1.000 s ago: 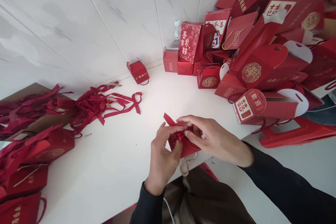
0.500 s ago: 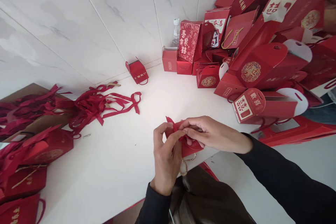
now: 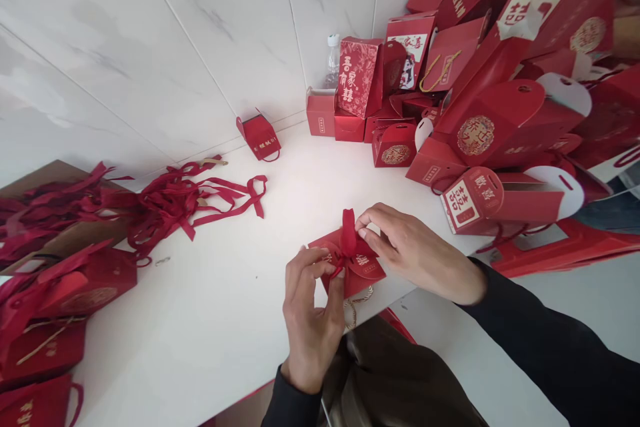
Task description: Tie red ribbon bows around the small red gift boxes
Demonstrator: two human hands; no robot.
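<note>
At the table's near edge lies a small red gift box point(image 3: 371, 269) with pale lettering. A red ribbon point(image 3: 349, 233) is gathered at its middle, one loop standing up. The thumb and fingertips of my left hand point(image 3: 313, 303) pinch the ribbon close to the gather, from the left. From the right, my right hand point(image 3: 405, 247) has thumb and index finger closed at the ribbon's upper right part. A twisted gold cord point(image 3: 351, 310) hangs out below the box.
Many red gift boxes point(image 3: 505, 123) are piled at the right, beside a clear bottle point(image 3: 333, 60) against the marble wall. Loose red ribbons point(image 3: 170, 197) spill from a cardboard box point(image 3: 63, 177) at left. One small red box point(image 3: 260, 137) stands by the wall; more boxes point(image 3: 55, 347) sit at lower left.
My hands have moved apart, the right one slightly right and up. The ribbon gather and its upright loop now show on the box.
</note>
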